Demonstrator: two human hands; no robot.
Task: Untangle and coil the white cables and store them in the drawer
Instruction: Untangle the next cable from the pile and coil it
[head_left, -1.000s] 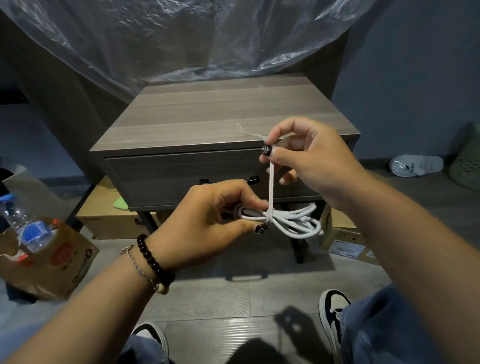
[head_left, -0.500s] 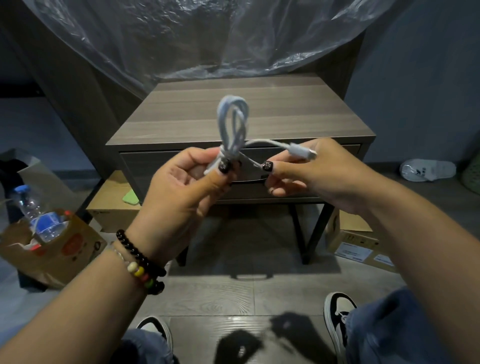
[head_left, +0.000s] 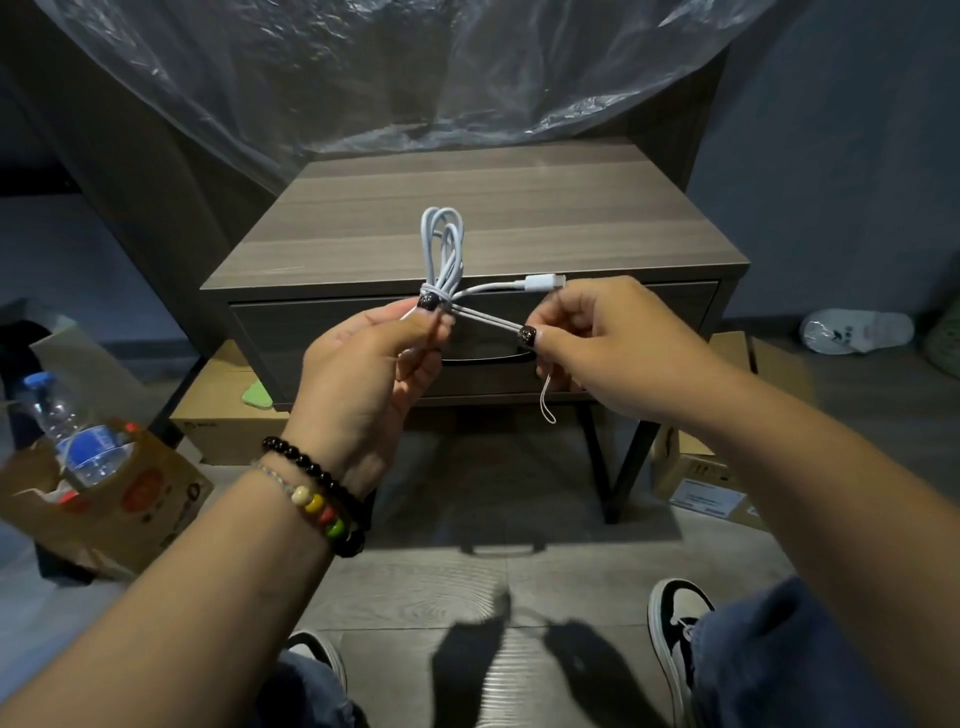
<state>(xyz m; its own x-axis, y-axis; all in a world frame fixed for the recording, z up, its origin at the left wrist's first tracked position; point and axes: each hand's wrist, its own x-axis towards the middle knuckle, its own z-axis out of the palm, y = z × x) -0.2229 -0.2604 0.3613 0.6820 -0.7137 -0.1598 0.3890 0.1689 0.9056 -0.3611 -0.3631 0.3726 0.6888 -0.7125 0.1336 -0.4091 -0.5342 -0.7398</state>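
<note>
Left hand (head_left: 363, 369) pinches the coiled white cable (head_left: 441, 249) at its wrapped waist, thumb on top, other fingers curled under. Coil loops stand upright above the thumb, in the air in front of the nightstand (head_left: 467, 218), over its near edge. Right hand (head_left: 597, 343) pinches a taut stretch of the same cable between thumb and forefinger, just right of the left hand; the strand runs straight from the waist to the right thumb. Remaining right fingers curled in. A short cable end hangs down below the right hand. Plug (head_left: 543, 283) on another strand sticks out to the right from the waist, just above the right hand's knuckles; contact cannot be told. Hands near each other, not touching.

Drawer (head_left: 675, 312) in the nightstand front is closed, behind both hands. Dark handle partly hidden by the hands.

Bead bracelets (head_left: 322, 499) on the left wrist. Clear plastic sheet (head_left: 415, 67) hangs at the far side above the nightstand. Water bottle (head_left: 67, 431) in a paper bag (head_left: 119, 514) on the floor at left. Cardboard boxes (head_left: 223, 421) under and right of the nightstand. White slipper (head_left: 857, 330) on the floor far right. Shoe (head_left: 675, 623) near right.
</note>
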